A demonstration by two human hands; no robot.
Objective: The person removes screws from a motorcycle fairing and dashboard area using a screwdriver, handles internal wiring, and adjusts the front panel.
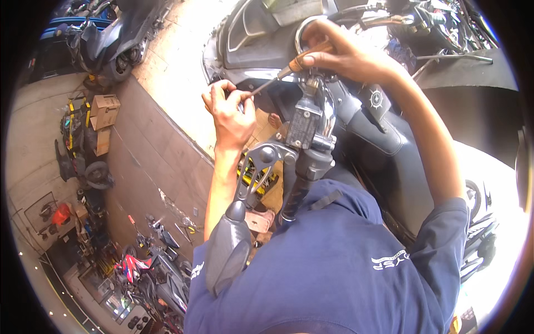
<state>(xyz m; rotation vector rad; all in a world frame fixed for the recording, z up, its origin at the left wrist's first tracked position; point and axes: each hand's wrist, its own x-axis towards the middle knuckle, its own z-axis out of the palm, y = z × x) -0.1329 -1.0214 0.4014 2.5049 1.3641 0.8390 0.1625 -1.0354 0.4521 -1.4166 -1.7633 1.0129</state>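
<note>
Now the screwdriver [300,63] slants above the handlebar [300,192], its shaft running down-left from the right hand [339,53], clamped around the handle. At the tip, the left hand [231,117] curls its fingers; whether they're gripping the shaft, can't tell. Below sits the reservoir [303,127], the mirror [229,253] nearer the shirt [328,267], boxes [104,111] off left.

Uneven, harsh light. Glare top centre, pale floor [179,67] blown out near white; lower right washed out too. Brown floor [146,131] at left dimmer, in shade. Strong fisheye bend, black rim. Hands [232,122] fairly sharp; far-left background soft.
</note>
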